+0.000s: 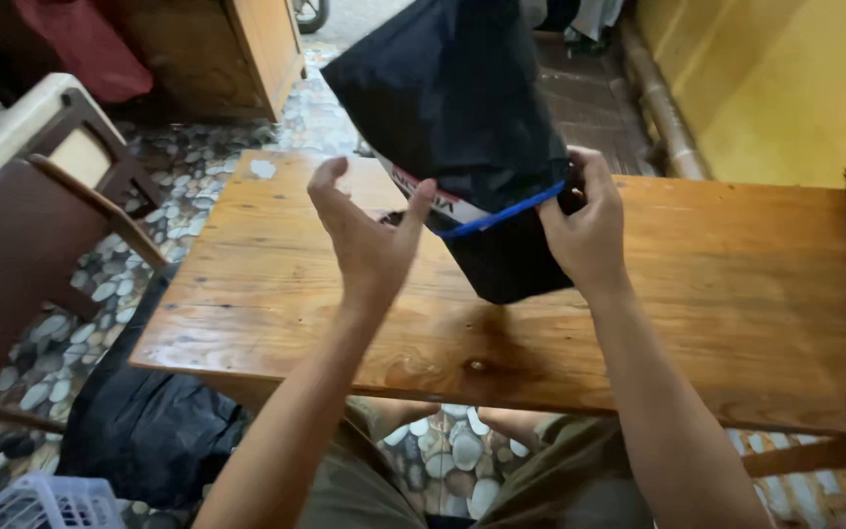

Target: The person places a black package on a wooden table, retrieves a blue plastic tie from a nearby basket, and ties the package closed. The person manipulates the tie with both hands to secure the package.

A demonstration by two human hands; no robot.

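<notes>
I hold a black garment (462, 108) up above the wooden table (717, 294); it hangs in the air, its lower end just over the boards, with a blue band (501, 214) running across it and a white strip beside that. My right hand (587, 227) is clenched on the right edge of the cloth, fingers pinching it at the end of the blue band; my left hand (369, 240) is released — palm spread, fingers apart — with only the thumb tip touching the white strip on the garment's left edge (I cannot tell whether it presses or just brushes). My forearms reach over the near edge of the table; a dark cloth heap (149, 421) lies on the pebbled floor (198, 176) to my left — near it, a white plastic basket (41, 502) at the bottom corner; a brown chair (41, 235) stands further left; a yellow wall (785, 88) rises on the right.
</notes>
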